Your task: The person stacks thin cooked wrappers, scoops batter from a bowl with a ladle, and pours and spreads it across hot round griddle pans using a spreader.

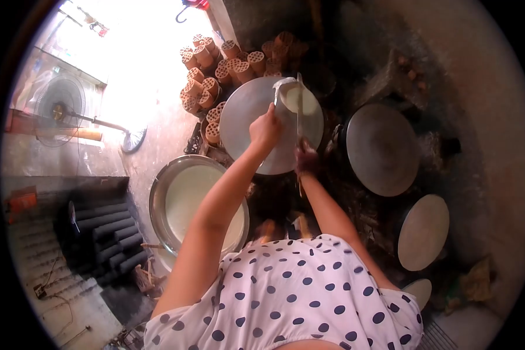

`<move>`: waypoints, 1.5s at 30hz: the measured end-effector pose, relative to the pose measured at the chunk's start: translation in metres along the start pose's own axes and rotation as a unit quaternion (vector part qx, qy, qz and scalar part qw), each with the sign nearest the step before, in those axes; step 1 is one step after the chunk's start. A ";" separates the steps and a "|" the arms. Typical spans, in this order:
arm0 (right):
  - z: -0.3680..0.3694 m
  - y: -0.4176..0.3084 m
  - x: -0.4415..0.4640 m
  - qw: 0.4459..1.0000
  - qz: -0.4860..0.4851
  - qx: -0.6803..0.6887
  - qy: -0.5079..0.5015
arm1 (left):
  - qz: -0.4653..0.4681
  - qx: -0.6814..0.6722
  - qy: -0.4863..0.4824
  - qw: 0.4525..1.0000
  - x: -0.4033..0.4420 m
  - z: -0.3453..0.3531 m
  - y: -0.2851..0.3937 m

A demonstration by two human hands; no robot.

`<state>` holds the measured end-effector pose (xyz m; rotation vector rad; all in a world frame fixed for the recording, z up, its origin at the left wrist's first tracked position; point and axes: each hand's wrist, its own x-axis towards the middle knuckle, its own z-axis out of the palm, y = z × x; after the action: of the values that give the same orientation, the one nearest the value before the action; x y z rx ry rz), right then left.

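Observation:
My left hand (265, 129) is closed around the handle of a ladle (281, 83), whose bowl is over the far part of a round grey griddle (242, 125). Pale batter (310, 104) lies on the griddle's far right part, beside the ladle. In my right hand (306, 158), which looks dark as if gloved, is a long thin stick (299, 111). The stick reaches across the griddle and passes over the batter. A wide metal basin (155, 195) of pale batter stands left of the griddle, partly hidden behind my left forearm.
Orange-brown cylinders with holes (243, 71) are piled behind and left of the griddle. More round griddles or lids (382, 150) stand to the right. Stacked black cylinders (108, 233) lie at lower left. A standing fan (60, 111) is at far left.

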<state>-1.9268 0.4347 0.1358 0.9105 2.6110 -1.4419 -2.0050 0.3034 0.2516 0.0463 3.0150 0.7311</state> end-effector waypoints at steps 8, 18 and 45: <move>0.026 0.035 -0.043 0.961 -0.106 0.178 0.185 | -0.029 -0.001 0.030 0.999 0.002 0.009 -0.014; 0.015 0.029 -0.016 0.981 -0.036 0.147 0.125 | -0.179 -0.133 0.107 0.969 -0.012 -0.013 -0.059; -0.044 0.010 0.126 0.967 -0.178 0.122 -0.138 | -0.215 -0.706 -0.029 0.674 -0.248 -0.120 -0.072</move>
<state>-2.0154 0.5337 0.1167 0.2210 2.5102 -1.8470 -1.7636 0.1753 0.3324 -0.6079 1.4494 2.4803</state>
